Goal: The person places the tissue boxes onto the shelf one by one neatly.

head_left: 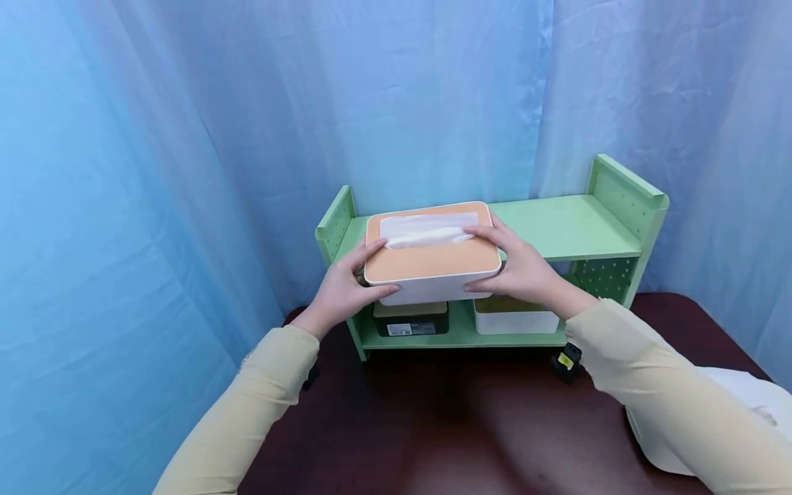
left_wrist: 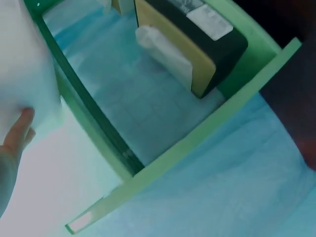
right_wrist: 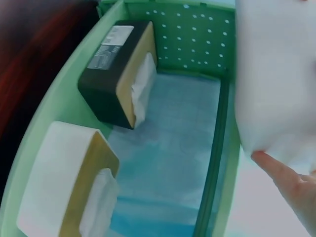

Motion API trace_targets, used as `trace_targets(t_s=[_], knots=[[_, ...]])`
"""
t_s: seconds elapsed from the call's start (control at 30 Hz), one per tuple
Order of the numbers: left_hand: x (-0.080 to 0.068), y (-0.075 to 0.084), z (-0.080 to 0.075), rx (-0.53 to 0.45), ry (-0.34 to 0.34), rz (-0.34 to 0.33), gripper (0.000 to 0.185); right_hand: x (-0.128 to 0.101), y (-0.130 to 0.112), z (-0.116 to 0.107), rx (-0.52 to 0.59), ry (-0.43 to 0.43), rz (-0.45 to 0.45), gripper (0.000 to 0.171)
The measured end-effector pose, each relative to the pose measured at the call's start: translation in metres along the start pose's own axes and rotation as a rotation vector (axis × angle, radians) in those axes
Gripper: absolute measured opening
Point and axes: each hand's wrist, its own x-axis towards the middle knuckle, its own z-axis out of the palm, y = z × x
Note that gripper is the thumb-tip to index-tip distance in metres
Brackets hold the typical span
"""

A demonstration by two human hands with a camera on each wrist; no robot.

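Observation:
A tissue box (head_left: 433,265) with a white body and a light orange lid is held up in front of the green shelf's upper board, a white tissue showing in its slot. My left hand (head_left: 346,289) grips its left end, thumb along the front side and fingers at the top. On the right end, my right hand (head_left: 520,268) holds it the same way. Both wrist views show only part of the white box, with some fingertips against it; the other fingers are hidden or cut off. Whether the box touches the upper board cannot be told.
The green two-tier shelf (head_left: 557,223) has raised end panels. On its lower tier stand a black tissue box (right_wrist: 111,74) at left and a white one (right_wrist: 59,173) at right. A white object (head_left: 742,405) lies on the dark red table (head_left: 445,440). Blue curtains (head_left: 433,103) hang behind.

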Motion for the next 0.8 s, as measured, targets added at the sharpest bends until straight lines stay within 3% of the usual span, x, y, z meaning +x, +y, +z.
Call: trace_targets(t_s=[0.17, 0.37, 0.57, 0.8], knots=[[0.014, 0.008, -0.014, 0.027, -0.062, -0.126, 0.074, 0.015, -0.009, -0.012, 0.023, -0.103, 0.108, 0.089], [0.03, 0.017, -0.032, 0.072, -0.154, -0.222, 0.072, 0.03, -0.022, -0.024, 0.087, -0.216, 0.226, 0.084], [0.04, 0.02, -0.046, 0.037, -0.241, -0.297, 0.075, 0.046, -0.03, -0.029, 0.167, -0.341, 0.315, 0.08], [0.05, 0.017, -0.055, -0.053, -0.298, -0.372, 0.076, 0.056, -0.031, -0.028, 0.206, -0.372, 0.346, 0.079]])
